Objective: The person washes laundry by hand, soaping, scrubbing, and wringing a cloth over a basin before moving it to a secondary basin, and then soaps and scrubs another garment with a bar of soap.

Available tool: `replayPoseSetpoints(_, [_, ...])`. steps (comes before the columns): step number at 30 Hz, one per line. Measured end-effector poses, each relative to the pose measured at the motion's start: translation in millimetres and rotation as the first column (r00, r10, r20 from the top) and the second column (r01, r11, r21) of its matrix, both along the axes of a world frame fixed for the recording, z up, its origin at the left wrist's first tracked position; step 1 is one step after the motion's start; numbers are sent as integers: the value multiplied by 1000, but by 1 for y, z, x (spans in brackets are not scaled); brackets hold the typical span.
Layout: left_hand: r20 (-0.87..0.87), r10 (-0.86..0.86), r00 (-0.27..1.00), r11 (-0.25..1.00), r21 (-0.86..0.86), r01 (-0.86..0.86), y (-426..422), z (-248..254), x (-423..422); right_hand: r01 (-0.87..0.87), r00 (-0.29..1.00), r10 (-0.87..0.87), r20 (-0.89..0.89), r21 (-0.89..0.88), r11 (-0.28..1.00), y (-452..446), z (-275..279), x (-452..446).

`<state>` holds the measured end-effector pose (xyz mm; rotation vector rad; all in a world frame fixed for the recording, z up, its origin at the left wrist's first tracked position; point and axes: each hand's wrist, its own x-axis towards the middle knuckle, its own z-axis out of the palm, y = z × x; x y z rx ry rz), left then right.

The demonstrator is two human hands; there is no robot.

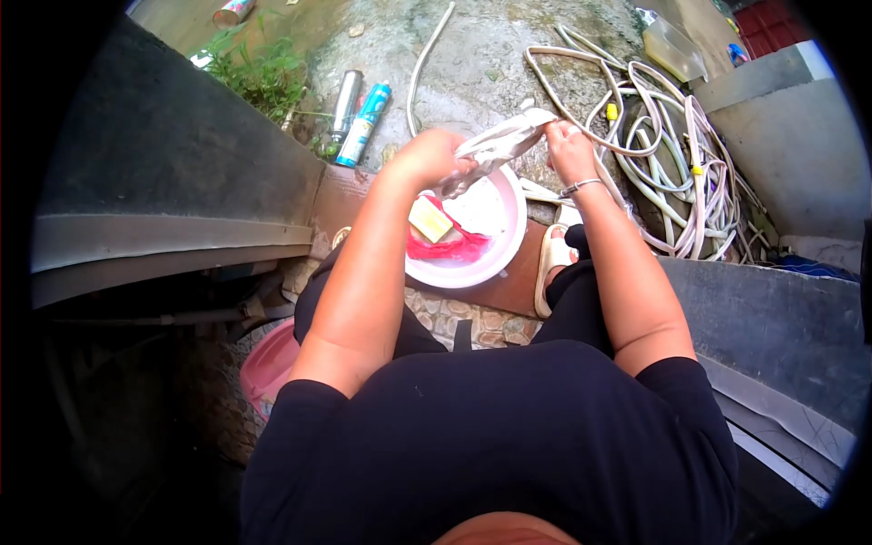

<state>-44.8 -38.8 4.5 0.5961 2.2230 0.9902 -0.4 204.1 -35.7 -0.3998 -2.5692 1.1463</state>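
Observation:
Stretched between my two hands is a wet whitish cloth [501, 145], held above the far part of a pale pink basin [515, 238]. My left hand [433, 160] is closed on the cloth's left end. At its right end, my right hand [569, 150] grips the cloth with the fingers together; a bracelet circles that wrist. Inside the basin a yellow block [430, 221] rests on a red cloth [463, 247], next to white suds or white material whose nature I cannot tell.
Two spray cans, one silver [346, 104] and one blue [364, 125], lie beyond the basin at the left. A coiled pale hose [677, 136] covers the ground at the right. Dark low walls flank both sides. A pink tub [269, 363] stands at lower left.

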Motion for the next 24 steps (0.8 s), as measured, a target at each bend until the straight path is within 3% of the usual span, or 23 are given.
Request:
replayPoseSetpoints(2, [39,34,999,996,84,-38,1,-1,1,46,936,83,343,-353,934,-12,15,7])
replayPoseSetpoints(3, [-61,52,997,992,114,-45,3,-5,1,69,928,82,363,-386,920,-24,23,13])
replayPoseSetpoints(6, [-272,107,956,990,120,-77,11,5,9,208,822,283,494,-724,658,-37,3,21])
replayPoseSetpoints(8, [-381,139,914,989,99,-109,18,11,20,140,844,378,381,-836,530,-49,-5,28])
replayPoseSetpoints(10, [-600,85,795,994,101,-30,26,5,29,42,874,404,269,-870,490,-54,-17,28])
replayPoseSetpoints(12, [-651,106,751,982,188,25,35,-5,40,109,953,221,208,-914,391,-65,-25,25])
replayPoseSetpoints(13, [-671,83,736,984,173,47,39,-4,49,107,952,224,208,-913,393,-62,-29,22])
replayPoseSetpoints(15, [-694,58,718,985,157,72,46,-2,63,100,973,188,131,-981,165,-52,-33,12])
replayPoseSetpoints(16, [-709,90,700,966,234,112,49,-3,69,100,974,185,131,-981,164,-50,-29,12])
replayPoseSetpoints(18, [-720,123,684,937,311,159,52,-3,75,19,981,196,18,-1000,-4,-43,-22,10])
replayPoseSetpoints(20, [-732,161,663,888,401,227,52,-2,80,3,984,180,11,-999,48,-41,-10,10])
replayPoseSetpoints(22, [-740,145,656,886,393,247,54,-2,86,-109,984,143,-109,-994,-8,-39,-3,11])
replayPoseSetpoints(23, [-760,162,630,858,423,291,57,-4,88,48,997,47,55,-989,140,-46,14,11])
replayPoseSetpoints(24, [-778,179,603,828,450,335,58,-4,90,-357,934,240,-264,-683,637,-12,-69,-20])
